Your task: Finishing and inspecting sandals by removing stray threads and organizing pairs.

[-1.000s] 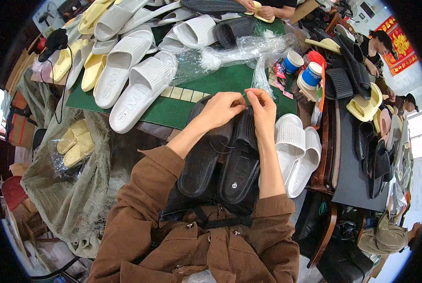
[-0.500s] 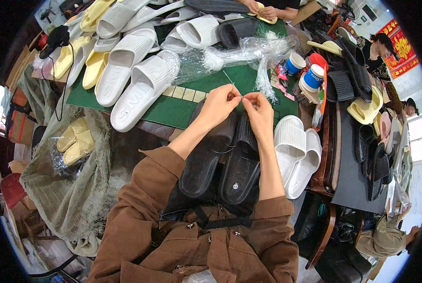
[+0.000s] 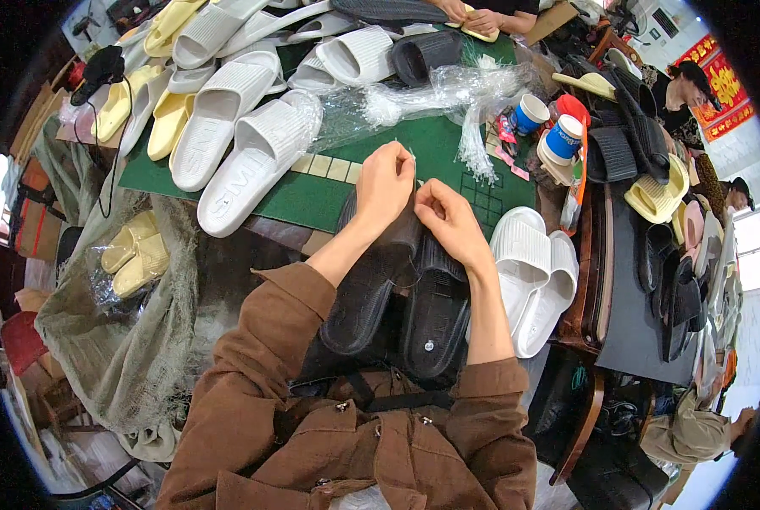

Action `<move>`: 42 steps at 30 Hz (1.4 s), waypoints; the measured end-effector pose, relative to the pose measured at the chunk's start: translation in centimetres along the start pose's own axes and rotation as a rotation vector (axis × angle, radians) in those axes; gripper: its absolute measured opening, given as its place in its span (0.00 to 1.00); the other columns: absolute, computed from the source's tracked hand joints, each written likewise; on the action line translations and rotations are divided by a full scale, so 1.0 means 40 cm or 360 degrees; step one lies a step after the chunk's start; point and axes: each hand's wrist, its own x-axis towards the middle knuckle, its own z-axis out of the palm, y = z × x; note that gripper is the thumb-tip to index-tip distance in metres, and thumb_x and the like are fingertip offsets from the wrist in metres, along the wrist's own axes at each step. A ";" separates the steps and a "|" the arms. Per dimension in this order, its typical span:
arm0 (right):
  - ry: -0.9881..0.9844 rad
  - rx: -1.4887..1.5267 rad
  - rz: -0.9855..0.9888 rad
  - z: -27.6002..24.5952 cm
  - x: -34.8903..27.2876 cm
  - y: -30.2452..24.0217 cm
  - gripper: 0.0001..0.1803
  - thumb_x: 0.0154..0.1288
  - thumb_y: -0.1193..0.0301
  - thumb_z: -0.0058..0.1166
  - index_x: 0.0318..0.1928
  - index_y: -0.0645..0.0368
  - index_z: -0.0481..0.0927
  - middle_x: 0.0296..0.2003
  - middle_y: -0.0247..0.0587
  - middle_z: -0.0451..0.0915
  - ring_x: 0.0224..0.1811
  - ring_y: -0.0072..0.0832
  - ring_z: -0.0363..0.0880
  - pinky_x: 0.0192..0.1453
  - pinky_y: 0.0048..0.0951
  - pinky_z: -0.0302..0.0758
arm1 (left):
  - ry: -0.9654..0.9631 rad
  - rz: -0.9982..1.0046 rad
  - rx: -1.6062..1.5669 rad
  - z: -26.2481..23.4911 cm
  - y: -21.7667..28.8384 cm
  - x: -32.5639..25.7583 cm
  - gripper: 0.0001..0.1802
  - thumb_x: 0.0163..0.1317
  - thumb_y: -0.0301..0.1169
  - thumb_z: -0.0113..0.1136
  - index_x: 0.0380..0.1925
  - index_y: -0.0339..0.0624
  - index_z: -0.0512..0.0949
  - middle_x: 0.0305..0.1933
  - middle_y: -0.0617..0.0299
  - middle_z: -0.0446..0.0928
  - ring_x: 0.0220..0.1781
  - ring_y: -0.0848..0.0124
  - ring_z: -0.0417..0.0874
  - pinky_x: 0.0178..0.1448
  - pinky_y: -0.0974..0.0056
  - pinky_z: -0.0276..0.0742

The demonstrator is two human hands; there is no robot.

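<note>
Two black slide slippers rest side by side in front of me, the left slipper (image 3: 359, 310) and the right slipper (image 3: 435, 327), toes toward me. A thin clear plastic tie (image 3: 407, 283) shows between their straps. My left hand (image 3: 386, 189) is raised over the left slipper's strap, fingers pinched; the tie's thin strand seems to run from its fingertips. Beside it and a little lower, my right hand (image 3: 448, 219) is closed, thumb against curled fingers, over the right slipper. Whatever sits in its pinch is too small to make out.
White slippers (image 3: 533, 280) lie right of my right forearm. Grey slippers (image 3: 257, 157) and yellow ones pile up on the green mat (image 3: 320, 197). Bundles of clear ties (image 3: 477, 153) and blue-white cups (image 3: 564, 136) stand beyond. Another person's hands (image 3: 484, 21) hold a yellow slipper.
My hands, which met at the fingertips, have parted. The left has risen slightly; the right has dropped a little. The tie's loop between the slippers looks smaller, and the right slipper has shifted slightly toward me.
</note>
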 end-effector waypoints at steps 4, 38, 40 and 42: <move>-0.0023 0.0324 0.0114 -0.020 -0.003 0.010 0.04 0.54 0.78 0.50 0.30 0.62 0.70 0.24 0.29 0.69 0.29 0.18 0.66 0.34 0.24 0.66 | 0.0011 -0.0034 -0.0042 0.004 0.017 -0.006 0.05 0.59 0.25 0.56 0.28 0.34 0.75 0.29 0.52 0.77 0.31 0.56 0.80 0.37 0.56 0.73; 0.0689 0.0768 0.0178 -0.041 0.125 0.032 0.11 0.71 0.76 0.45 0.47 0.67 0.78 0.39 0.45 0.83 0.34 0.24 0.81 0.37 0.25 0.80 | -0.0572 -0.0206 -0.0331 0.004 0.040 0.059 0.15 0.63 0.20 0.45 0.50 0.33 0.71 0.30 0.53 0.83 0.29 0.69 0.83 0.35 0.65 0.78; 0.0761 0.0731 0.0214 -0.025 0.109 0.053 0.11 0.71 0.74 0.48 0.48 0.64 0.80 0.40 0.42 0.83 0.35 0.22 0.81 0.38 0.23 0.78 | -0.0599 -0.0156 -0.0330 0.006 0.023 0.061 0.11 0.63 0.21 0.47 0.46 0.33 0.72 0.30 0.54 0.83 0.29 0.69 0.83 0.35 0.65 0.77; 0.0863 0.0597 0.0241 -0.017 0.105 0.063 0.11 0.70 0.73 0.52 0.49 0.58 0.83 0.39 0.37 0.83 0.36 0.19 0.80 0.38 0.20 0.75 | -0.0620 -0.0117 -0.0349 0.005 0.012 0.062 0.09 0.63 0.22 0.48 0.42 0.32 0.74 0.30 0.54 0.83 0.29 0.69 0.83 0.35 0.65 0.77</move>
